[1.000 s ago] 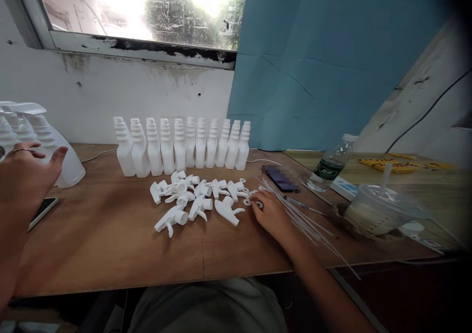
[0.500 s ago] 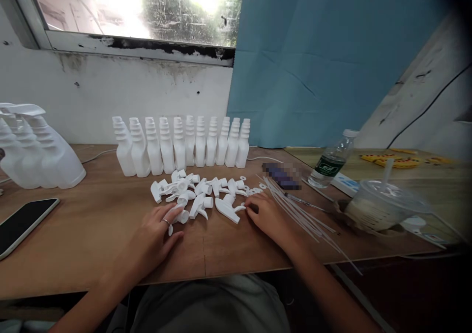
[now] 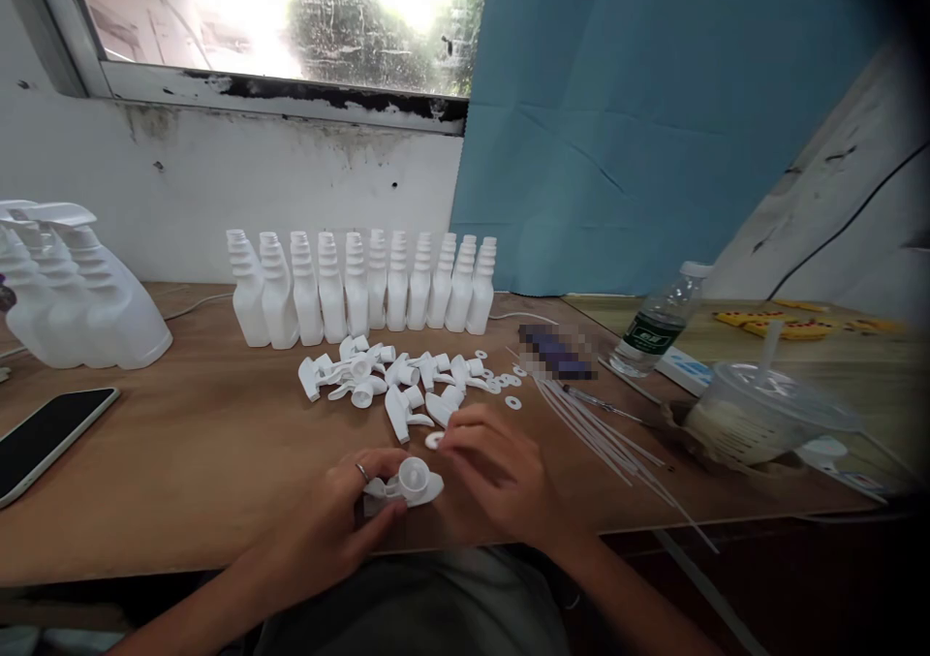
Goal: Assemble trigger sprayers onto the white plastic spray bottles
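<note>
At the near edge of the wooden table (image 3: pixel 203 443), the person's left hand (image 3: pixel 341 520) is closed around a white spray head (image 3: pixel 411 484), with its round open collar turned up. The right hand (image 3: pixel 501 482) is just beside it on the right, with the fingers bent. Its fingertips are at a small white washer (image 3: pixel 434 440). I cannot tell if the washer is pinched or only touched.

A little farther, a pile of spray heads (image 3: pixel 385 380) lies in the middle of the table. To the right of the pile there are some loose washers (image 3: pixel 512 402), and then a bundle of thin tubes (image 3: pixel 603 438) that runs toward the near right. A dark phone (image 3: pixel 44 433) lies flat on the left side, well apart from the hands.

Behind the pile, a row of white bottles (image 3: pixel 363 283) stands upright without caps, close to the wall. More bottles (image 3: pixel 73 288) stand at the far left. On the right I see a water bottle (image 3: pixel 654 322) and a plastic cup (image 3: pixel 756 409) with a lid and a straw. At the back a blue cloth (image 3: pixel 639 123) hangs beside the window (image 3: pixel 291 16).
</note>
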Demonstrator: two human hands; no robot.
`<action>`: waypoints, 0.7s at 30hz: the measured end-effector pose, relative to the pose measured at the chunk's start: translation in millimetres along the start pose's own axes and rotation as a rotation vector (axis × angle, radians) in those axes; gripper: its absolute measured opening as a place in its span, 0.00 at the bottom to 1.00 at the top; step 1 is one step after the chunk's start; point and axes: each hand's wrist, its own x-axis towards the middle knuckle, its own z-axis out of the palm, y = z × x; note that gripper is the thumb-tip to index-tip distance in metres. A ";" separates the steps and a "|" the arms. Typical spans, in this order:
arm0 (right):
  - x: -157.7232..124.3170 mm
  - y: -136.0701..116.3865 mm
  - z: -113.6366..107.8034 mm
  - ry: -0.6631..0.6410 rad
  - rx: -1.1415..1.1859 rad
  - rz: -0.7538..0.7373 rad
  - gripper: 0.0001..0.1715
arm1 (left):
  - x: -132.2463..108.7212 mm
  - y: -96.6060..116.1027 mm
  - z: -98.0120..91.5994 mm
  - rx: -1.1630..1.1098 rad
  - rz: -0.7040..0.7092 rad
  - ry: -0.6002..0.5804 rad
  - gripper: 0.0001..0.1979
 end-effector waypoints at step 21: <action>-7.9 -0.9 20.4 -0.224 -0.090 -0.077 0.12 | 0.6 -5.7 4.6 0.177 0.146 0.000 0.16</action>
